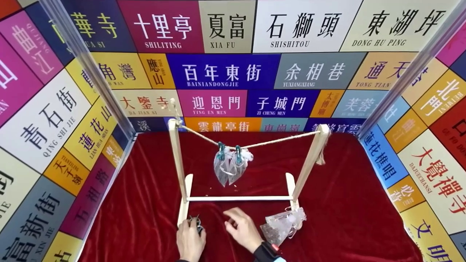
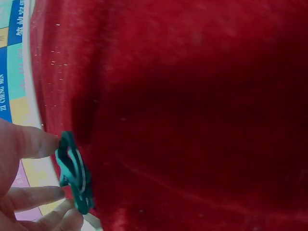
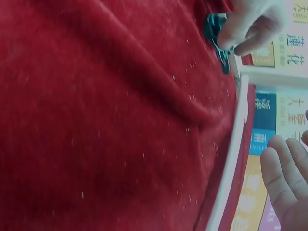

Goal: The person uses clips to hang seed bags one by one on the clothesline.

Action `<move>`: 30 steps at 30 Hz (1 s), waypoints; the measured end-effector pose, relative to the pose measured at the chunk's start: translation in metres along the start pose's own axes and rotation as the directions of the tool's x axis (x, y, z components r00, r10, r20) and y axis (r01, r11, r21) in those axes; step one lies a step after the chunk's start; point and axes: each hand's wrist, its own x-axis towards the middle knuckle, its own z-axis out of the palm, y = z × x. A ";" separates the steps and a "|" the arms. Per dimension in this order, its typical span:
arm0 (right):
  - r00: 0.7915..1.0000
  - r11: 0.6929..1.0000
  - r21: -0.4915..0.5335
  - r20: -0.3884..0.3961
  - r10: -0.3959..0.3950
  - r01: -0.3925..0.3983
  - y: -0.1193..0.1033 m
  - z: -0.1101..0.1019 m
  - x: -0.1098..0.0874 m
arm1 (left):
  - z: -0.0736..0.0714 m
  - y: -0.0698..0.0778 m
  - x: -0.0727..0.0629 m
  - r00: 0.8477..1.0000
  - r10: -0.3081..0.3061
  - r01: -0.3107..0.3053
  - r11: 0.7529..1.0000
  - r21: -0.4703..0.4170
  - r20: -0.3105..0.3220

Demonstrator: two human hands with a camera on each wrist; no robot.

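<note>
At the foot of the wooden stand's left post, my left hand (image 1: 191, 238) pinches a dark teal clothespin (image 2: 74, 173) between thumb and fingers. The right wrist view also has my left hand, with teal plastic and wire beside its fingertips; whether more than one clothespin lies there I cannot tell. My right hand (image 1: 243, 230) hovers over the red cloth (image 3: 120, 144), fingers loosely bent and holding nothing. Two teal clothespins (image 1: 238, 154) clamp white mesh pouches (image 1: 227, 169) to the sagging rope (image 1: 284, 139). To the right of my right hand lie more sheer pouches (image 1: 282, 227).
The wooden stand (image 1: 240, 198) has two upright posts joined by a low crossbar, with the rope tied between their tops. Panels printed with place names (image 1: 224, 71) enclose the back and both sides. A dark band (image 1: 267, 251) circles my right wrist.
</note>
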 end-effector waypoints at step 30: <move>0.990 0.982 0.134 -0.037 0.136 -0.130 0.001 -0.019 0.009 | -0.025 0.051 0.033 0.990 0.074 -0.114 0.927 -0.357 -0.123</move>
